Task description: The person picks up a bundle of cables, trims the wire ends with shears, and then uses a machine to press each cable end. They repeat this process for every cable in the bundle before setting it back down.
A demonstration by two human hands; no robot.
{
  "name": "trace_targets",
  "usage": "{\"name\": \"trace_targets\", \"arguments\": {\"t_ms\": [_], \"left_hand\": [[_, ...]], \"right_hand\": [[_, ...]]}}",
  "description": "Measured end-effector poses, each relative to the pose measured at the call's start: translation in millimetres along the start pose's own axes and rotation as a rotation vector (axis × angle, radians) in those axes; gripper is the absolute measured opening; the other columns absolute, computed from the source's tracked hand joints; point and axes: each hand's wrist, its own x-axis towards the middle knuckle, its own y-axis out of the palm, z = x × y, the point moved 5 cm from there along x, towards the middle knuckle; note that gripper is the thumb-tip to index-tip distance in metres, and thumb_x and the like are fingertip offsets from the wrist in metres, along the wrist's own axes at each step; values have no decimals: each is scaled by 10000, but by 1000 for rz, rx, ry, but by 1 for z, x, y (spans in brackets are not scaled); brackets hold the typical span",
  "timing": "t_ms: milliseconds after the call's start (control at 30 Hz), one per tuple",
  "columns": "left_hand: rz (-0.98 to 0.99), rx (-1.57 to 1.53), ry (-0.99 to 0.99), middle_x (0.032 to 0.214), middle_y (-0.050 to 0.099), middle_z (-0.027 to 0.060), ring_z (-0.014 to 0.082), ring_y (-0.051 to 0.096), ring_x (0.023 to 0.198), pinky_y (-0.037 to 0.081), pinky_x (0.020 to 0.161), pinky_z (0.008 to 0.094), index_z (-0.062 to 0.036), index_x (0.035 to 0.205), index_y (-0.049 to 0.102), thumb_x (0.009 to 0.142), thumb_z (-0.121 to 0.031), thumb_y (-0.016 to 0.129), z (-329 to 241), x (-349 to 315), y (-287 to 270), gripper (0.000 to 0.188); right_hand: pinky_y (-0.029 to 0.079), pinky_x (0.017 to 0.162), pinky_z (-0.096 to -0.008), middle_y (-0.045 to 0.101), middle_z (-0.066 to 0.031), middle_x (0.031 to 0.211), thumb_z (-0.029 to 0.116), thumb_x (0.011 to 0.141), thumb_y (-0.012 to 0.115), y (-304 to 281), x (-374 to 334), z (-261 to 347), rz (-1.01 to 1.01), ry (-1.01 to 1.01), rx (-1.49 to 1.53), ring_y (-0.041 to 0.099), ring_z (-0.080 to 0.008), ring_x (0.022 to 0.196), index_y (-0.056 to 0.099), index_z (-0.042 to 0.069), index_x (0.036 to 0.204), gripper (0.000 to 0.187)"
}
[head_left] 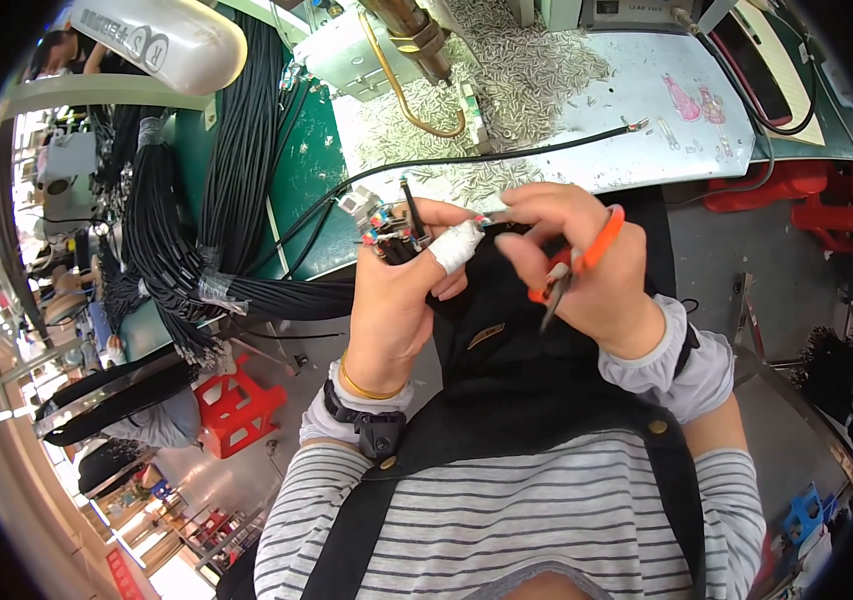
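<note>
My left hand [391,315] is closed around a bunch of black cables [408,243]. Metal connectors [358,203] and short coloured wires stick up from the bunch. White tape [457,248] wraps my left thumb, and a small coloured wire end [482,220] shows at its tip. Close to that tip, the thumb and fingers of my right hand [601,285] are curled. Orange-handled scissors [603,238], as they look, sit in my right palm with the dark metal end pointing down. Whether the right fingertips also touch the wire cannot be made out.
Small metal pieces [536,95] lie heaped on the white work surface [636,120] below a machine [411,40]. A single black cable [546,148] crosses it. Thick black cable bundles [236,150] hang at left. Red stools [236,405] stand on the floor.
</note>
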Motion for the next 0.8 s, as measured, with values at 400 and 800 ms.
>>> {"name": "trace_targets", "arguments": {"t_ms": [400,800], "left_hand": [[-105,260,251,718,553,25,47,423,516,315,449,199,19,881,570,734,39,604,-11,-2,4,151],[-28,-24,-78,632,469,3,62,347,439,285,407,201,-4,885,530,766,-7,577,-15,68,0,129]], "right_hand": [[370,395,-304,488,-85,487,172,735,663,13,-12,-14,404,347,-231,519,-192,406,477,16,619,269],[352,387,-214,459,-3,516,163,839,543,7,20,-54,-6,667,279,432,-69,412,505,-4,788,178]]}}
